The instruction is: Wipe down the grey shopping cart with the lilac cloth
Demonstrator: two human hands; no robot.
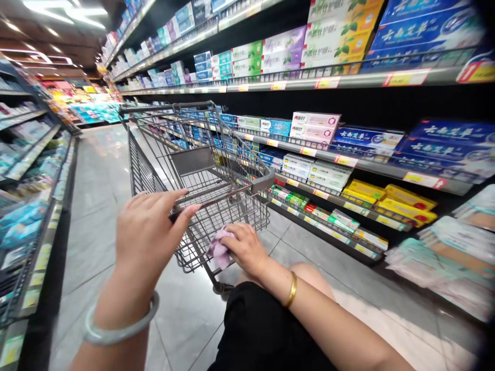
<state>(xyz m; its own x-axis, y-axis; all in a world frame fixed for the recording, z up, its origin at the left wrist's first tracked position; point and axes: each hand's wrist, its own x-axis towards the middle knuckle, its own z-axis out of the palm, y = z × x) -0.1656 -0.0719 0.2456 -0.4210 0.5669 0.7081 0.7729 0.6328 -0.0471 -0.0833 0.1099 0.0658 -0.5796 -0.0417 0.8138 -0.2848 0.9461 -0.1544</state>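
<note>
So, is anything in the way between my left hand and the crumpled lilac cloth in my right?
In this view, the grey metal cart's wire basket lies between your left hand and the crumpled lilac cloth; your right hand also covers the cloth's right side.

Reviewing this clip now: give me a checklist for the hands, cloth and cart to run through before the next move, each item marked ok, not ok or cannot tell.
1. Lilac cloth held in the right hand: ok, bunched under its fingers.
2. Left hand at the near bar of the shopping cart: ok, thumb and fingers spread at its end.
3. Left hand's grip firm: cannot tell, the palm side is hidden.
4. Cloth pressed against the cart's wires: cannot tell, it is beside them but contact is unclear.
5. Cart upright on the floor: ok.
6. Both hands away from the shelved boxes: ok.
</note>
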